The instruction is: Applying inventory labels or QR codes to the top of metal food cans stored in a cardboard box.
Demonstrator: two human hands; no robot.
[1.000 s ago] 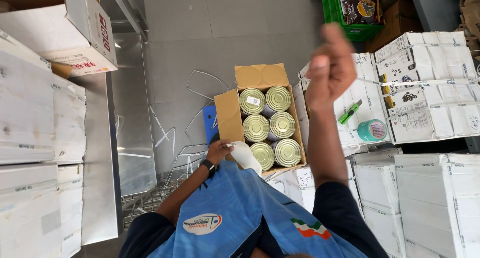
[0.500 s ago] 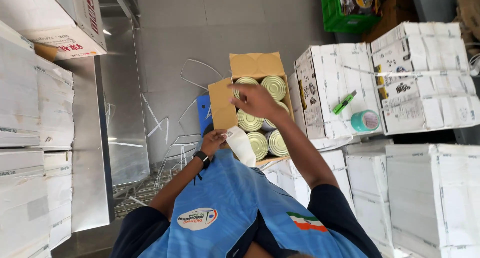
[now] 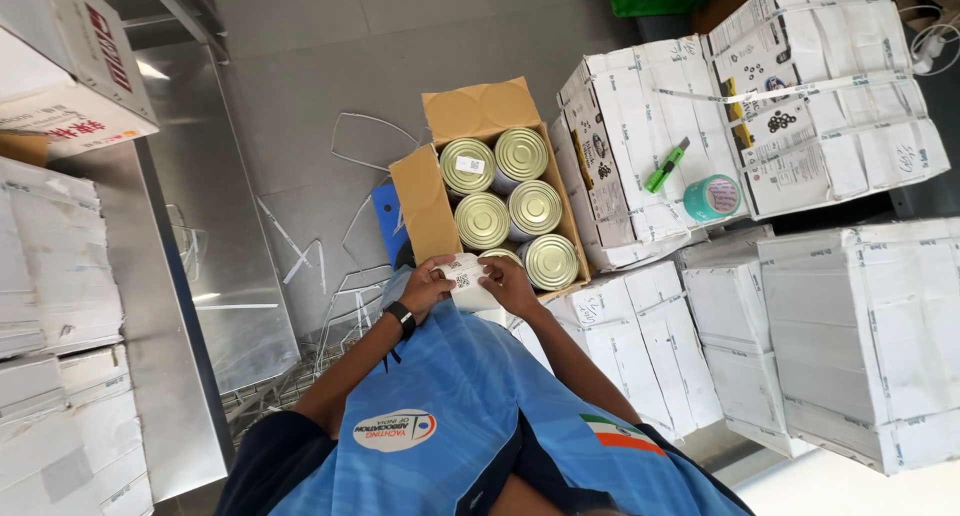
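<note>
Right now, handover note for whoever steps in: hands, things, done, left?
Left hand, black wristband on the wrist, and right hand both grip a small white roll of stickers at the near edge of the open brown cardboard box.
The box holds six round gold-lidded metal tins; one at the far left carries a small white sticker, four show bare lids, and the nearest one is mostly hidden behind the hands.
A green utility knife and a teal tape roll lie on the white strapped cartons to the right.
Done: one tin stickered. Left: at least four.

Both arms bend inward, left hand [image 3: 428, 286] and right hand [image 3: 508, 281] meeting, each grip closed.
</note>
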